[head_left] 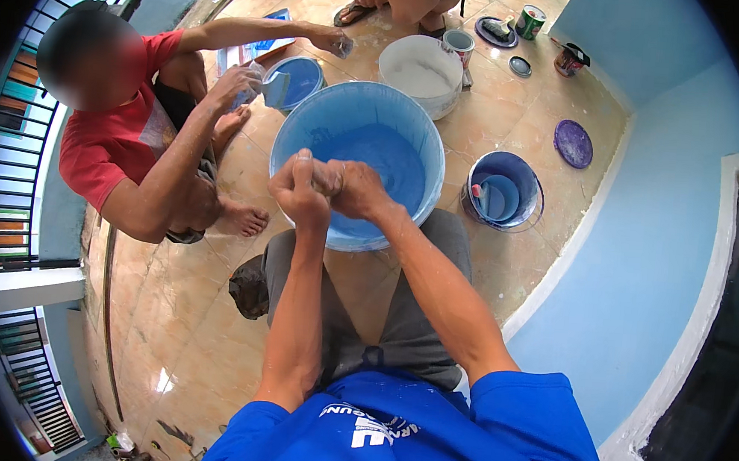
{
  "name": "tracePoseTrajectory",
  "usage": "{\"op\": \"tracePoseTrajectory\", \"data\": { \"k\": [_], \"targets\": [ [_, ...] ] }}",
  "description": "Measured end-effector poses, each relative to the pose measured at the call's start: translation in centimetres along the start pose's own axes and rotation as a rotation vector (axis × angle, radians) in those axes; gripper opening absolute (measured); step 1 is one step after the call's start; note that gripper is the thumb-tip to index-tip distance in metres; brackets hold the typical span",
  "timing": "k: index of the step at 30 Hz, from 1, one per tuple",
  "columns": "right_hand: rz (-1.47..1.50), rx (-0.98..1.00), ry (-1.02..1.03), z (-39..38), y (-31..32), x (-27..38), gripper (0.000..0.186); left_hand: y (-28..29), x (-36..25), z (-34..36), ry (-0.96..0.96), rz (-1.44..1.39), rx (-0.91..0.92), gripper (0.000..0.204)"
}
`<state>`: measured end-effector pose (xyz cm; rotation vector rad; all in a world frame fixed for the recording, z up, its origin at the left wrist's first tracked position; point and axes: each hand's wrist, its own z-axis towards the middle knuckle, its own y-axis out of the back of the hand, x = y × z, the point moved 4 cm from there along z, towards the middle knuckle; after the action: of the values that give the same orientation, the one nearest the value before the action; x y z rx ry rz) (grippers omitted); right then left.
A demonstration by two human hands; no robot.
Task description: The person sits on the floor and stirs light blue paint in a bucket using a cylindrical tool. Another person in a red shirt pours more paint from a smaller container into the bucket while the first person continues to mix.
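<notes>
Over the near left rim of a large tub [431,145] holding blue paint [383,159], my two hands come together. My left hand [301,193] is closed, its thumb pointing up. Against it presses my right hand [359,190], its fingers curled. Whatever lies between them, if anything, is hidden by the fingers. The tub stands on the floor in front of my knees.
A person in a red shirt [101,147] squats at the left, hands near a smaller blue paint bucket [299,80]. Beyond are a white bucket [419,67] and another person's legs. At right stand a dark blue pail [509,189], a purple lid [573,144] and a blue wall [642,250].
</notes>
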<state>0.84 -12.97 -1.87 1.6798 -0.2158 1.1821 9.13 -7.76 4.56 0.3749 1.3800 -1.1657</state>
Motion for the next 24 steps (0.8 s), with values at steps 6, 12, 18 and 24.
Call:
{"op": "tracePoseTrajectory", "data": {
  "k": [6,12,18,24],
  "targets": [
    [0.061,0.131,-0.094,-2.0,-2.2,2.2,0.02,1.7,-2.2,-0.2,0.055,0.051,-0.034,0.044],
    [0.056,0.207,0.083,2.7,-5.6,4.8,0.026,4.4,-3.7,2.5,-0.04,0.214,-0.014,0.039],
    [-0.104,0.016,0.178,4.8,-1.6,3.0,0.035,2.3,-2.2,4.0,-0.269,0.176,0.135,0.036],
    [-0.117,-0.109,-0.038,0.7,0.0,2.3,0.031,1.0,-0.5,3.6,0.073,-0.006,0.182,0.039]
  ]
}}
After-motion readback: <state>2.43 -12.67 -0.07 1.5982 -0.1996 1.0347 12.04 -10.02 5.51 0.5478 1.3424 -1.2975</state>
